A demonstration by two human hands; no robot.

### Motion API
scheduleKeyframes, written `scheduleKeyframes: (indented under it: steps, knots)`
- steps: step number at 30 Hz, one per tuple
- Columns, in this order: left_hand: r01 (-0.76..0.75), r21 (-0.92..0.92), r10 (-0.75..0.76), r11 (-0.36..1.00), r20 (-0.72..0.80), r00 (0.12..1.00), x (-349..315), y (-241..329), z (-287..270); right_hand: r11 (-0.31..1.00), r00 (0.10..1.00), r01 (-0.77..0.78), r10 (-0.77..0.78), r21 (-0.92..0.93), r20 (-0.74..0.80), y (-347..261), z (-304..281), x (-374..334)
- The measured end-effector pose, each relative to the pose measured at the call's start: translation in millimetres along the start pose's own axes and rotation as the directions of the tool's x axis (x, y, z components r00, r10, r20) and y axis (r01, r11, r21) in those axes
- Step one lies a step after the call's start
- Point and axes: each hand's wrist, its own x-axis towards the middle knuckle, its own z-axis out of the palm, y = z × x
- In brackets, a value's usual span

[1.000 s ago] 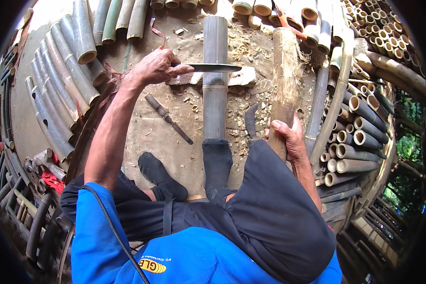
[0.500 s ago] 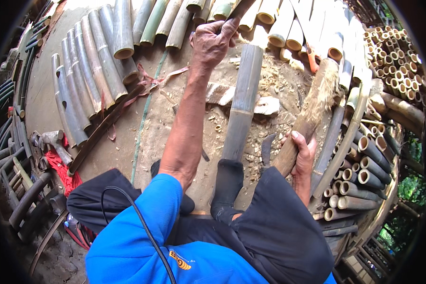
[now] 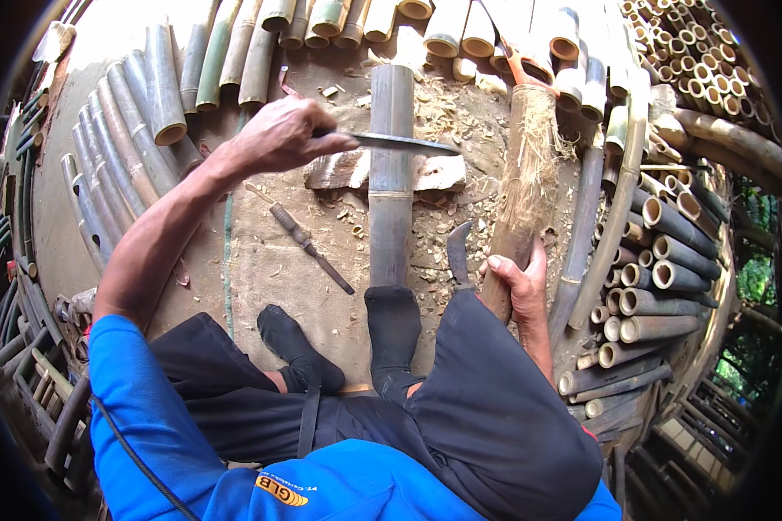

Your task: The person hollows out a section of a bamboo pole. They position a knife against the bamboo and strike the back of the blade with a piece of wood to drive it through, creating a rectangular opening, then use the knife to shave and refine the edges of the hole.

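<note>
Dusty earth floor (image 3: 261,260) with chips, cut bamboo stacked all around, grey-green bamboo pole (image 3: 391,174) lying under my foot, my left hand (image 3: 278,135) closed on a long dark knife (image 3: 400,143) across it, my right hand (image 3: 517,282) gripping a rough brown fibrous log (image 3: 526,191).

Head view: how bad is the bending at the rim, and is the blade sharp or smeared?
Head view: even daylight, no hard glare; the blade in the left hand over the bamboo pole reads sharp; bamboo stacks curve strongly toward the dark round rim; the right hand is clear.
</note>
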Motion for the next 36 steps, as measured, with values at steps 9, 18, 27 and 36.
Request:
scheduleKeyframes:
  steps: [9,18,27,36]
  knots:
    - [0.09,-0.109,-0.085,0.99,0.045,0.995,-11,-27,30,0.983,0.996,0.012,0.005,-0.184,0.092,-8,-13,-3]
    - [0.094,-0.014,-0.093,0.995,0.084,0.992,-12,-24,28,0.986,0.991,-0.071,0.087,-0.153,0.1,-42,-3,3]
    - [0.065,-0.008,-0.064,0.998,0.047,0.997,-14,-28,33,0.963,0.975,-0.065,0.117,-0.262,0.188,-64,2,11]
    - [0.114,0.064,-0.117,0.991,0.037,0.992,-29,-28,35,0.491,0.822,0.56,-0.429,-0.668,0.374,-167,34,41]
